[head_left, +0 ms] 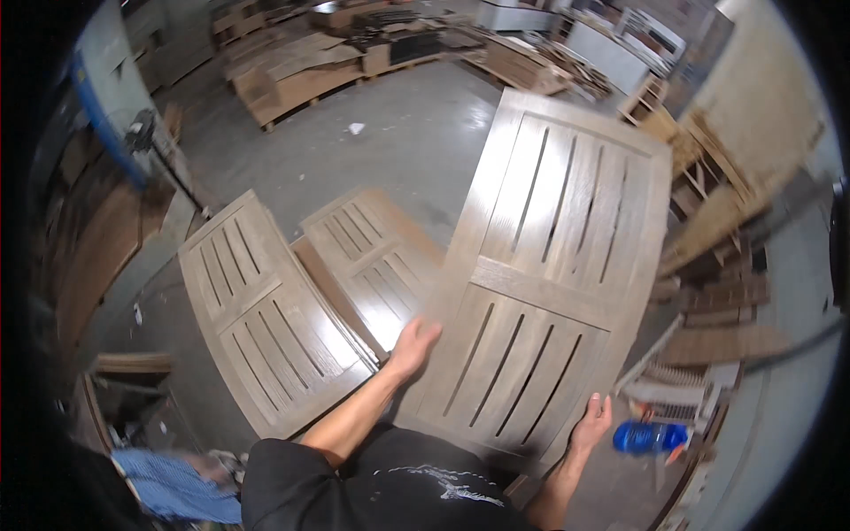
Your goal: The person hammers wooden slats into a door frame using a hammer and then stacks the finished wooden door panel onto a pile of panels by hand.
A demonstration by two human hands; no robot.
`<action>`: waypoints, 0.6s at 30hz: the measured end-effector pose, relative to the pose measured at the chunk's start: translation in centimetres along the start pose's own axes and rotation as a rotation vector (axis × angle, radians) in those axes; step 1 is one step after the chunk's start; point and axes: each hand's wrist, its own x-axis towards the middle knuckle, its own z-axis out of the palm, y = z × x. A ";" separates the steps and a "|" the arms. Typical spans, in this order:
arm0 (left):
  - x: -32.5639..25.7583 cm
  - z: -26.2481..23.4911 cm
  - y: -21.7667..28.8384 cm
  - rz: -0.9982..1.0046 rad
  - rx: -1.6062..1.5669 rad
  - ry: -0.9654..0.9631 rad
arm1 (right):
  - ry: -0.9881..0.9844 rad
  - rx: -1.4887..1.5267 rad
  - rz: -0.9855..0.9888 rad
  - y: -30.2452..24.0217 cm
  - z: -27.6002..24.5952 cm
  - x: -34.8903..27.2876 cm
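While two hands hold it by opposite edges, a slatted wooden panel slants up before the person.
Its pale grey-brown face shows grain, a bright sheen on the upper section, and two framed fields of long dark slots split by a crossrail; the left grip grasps the left edge and the right grip the lower right edge, though what the panel's bottom end rests on, if anything, is hard to make out. To the left lies a stack of similar panels, and between them another slotted panel sits on brown board. Beyond spreads a smooth grey floor, with loaded pallets farther back, and a blue bottle at right.
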 end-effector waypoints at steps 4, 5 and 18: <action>0.1 -2.4 0.1 -0.041 0.018 0.118 | -0.492 0.086 0.103 0.4 8.6 6.5; 0.5 -3.2 -2.5 -0.100 0.035 0.195 | -0.511 -0.004 0.067 0.7 11.0 7.5; 6.1 -8.1 -14.5 -0.551 -0.132 1.028 | -1.186 -0.646 0.036 9.5 42.8 12.8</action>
